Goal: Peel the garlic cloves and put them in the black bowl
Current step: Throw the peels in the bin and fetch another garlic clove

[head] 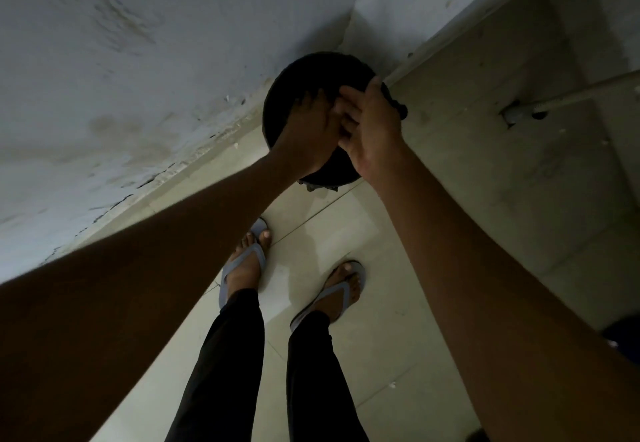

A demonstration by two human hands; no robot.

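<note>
The person is standing in a dim corner, both arms reaching down over a round black container [294, 85] that is sitting on the floor [346, 233] right where the floor's edge meets the wall [138, 60], close to the room's corner. It is looking matte and very dark, with a bumpy, uneven rim; whether it is the black bowl, and what is inside, I cannot tell. The left hand [313, 130] is hanging over its mouth with fingers loosely spread downward, holding nothing I can make out. The right hand [374, 130] is meeting it, fingers curling in toward the left; whether they are pinching something I cannot tell. The wall is showing stained, cracked plaster; the floor is pale, smooth tile. Grey flip-flops [242, 265] are covering both feet.
</note>
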